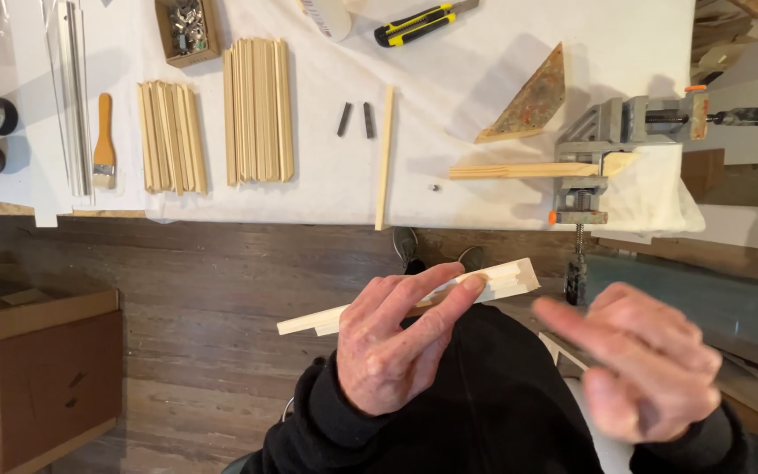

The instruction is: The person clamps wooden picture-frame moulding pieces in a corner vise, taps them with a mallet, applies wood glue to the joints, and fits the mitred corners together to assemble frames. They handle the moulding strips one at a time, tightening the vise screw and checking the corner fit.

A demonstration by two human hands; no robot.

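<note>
My left hand (392,342) holds a pale wooden strip (506,281) over my lap, fingers closed along its length, one notched end jutting past my fingertips toward the vise (611,132). My right hand (651,364) hangs just beside that end, blurred, fingers spread and holding nothing, the forefinger pointing at the strip without touching it. The vise is clamped to the edge of the desk (484,53), above and to the right of my hands, and it grips a second wooden bar (524,170) that runs out to its left. A triangular wood block (532,101) lies just behind that bar. Further left of the vise, a thin stick (384,158) reaches the desk's near edge, with two small dark pieces (355,119) next to it. Beyond them stand two stacks of strips (258,110), then a paintbrush (103,145). A yellow-and-black utility knife (418,24) rests at the far edge, well left of the vise. A small box of metal parts (186,31) sits behind the stacks.
</note>
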